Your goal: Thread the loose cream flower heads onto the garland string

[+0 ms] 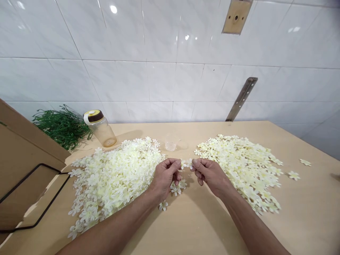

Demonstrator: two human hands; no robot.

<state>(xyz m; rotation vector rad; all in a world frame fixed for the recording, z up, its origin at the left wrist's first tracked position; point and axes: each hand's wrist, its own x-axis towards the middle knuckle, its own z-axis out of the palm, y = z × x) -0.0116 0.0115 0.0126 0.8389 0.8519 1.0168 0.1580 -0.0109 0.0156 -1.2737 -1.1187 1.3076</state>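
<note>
My left hand [166, 175] and my right hand [209, 175] meet over the middle of the wooden table [202, 226], both with fingers pinched. Between their fingertips they hold small white fabric flowers [186, 164]. A large pile of white and pale yellow flowers [114, 177] lies to the left of my hands. A second, flatter pile of flowers [244, 166] spreads out to the right. A few loose flowers [177, 187] lie just under my left hand.
A small clear plastic cup [171, 144] stands behind my hands. A bottle with a brown and white lid [101, 128] and a bundle of green stems [62, 126] are at the back left. A cardboard box [23, 166] with a black strap fills the left edge. The tiled wall is behind.
</note>
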